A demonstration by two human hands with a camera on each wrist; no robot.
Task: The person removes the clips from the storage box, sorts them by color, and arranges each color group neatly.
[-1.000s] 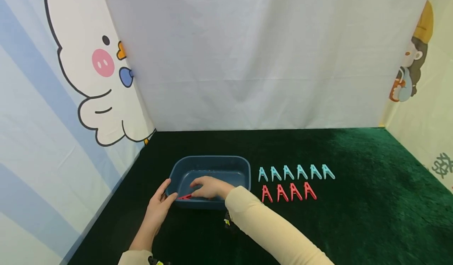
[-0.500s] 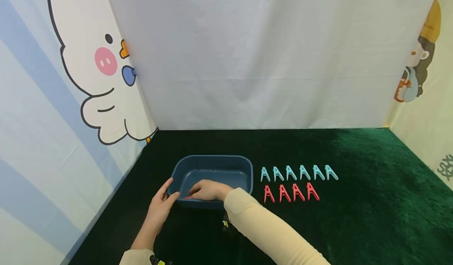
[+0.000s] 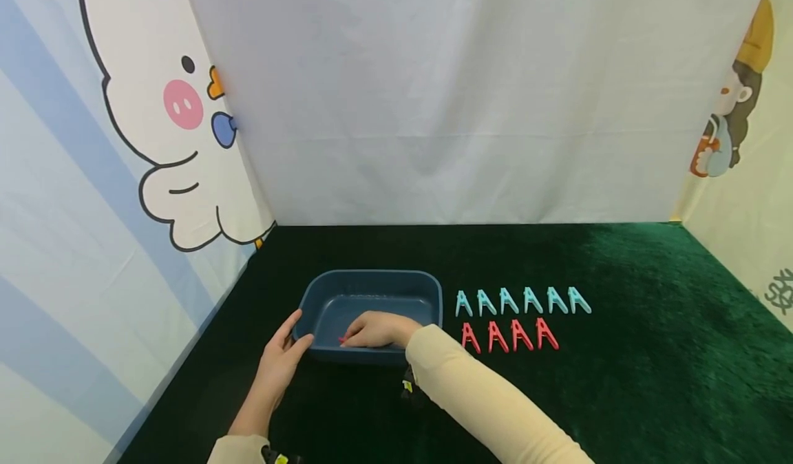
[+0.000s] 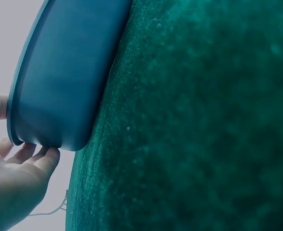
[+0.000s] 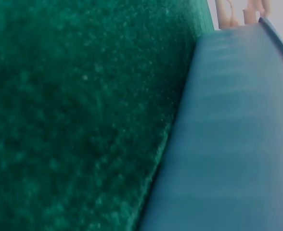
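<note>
A dark blue plastic basin (image 3: 379, 285) stands on the green cloth. At its front left corner my left hand (image 3: 277, 362) grips the rim, thumb on top. In the left wrist view, that hand's fingers (image 4: 46, 162) press the outside of the basin wall. My right hand (image 3: 379, 329) reaches over the front edge into the basin, fingers curled in a pinch. A bit of a red clothespin (image 3: 342, 340) shows at the fingertips; the rest is hidden. The right wrist view has only the basin's outer wall (image 5: 228, 130), the cloth and some left-hand fingers.
Right of the basin, a row of several light blue clothespins (image 3: 524, 301) lies behind a row of several red clothespins (image 3: 510, 335). A white curtain (image 3: 471, 106) hangs along the back edge of the green cloth (image 3: 650, 326). Printed cloth walls flank both sides.
The red clothespin, earlier lying visible near the basin's front left corner, is now mostly covered by my right hand. That hand has shifted slightly right inside the basin. My left hand keeps its grip.
</note>
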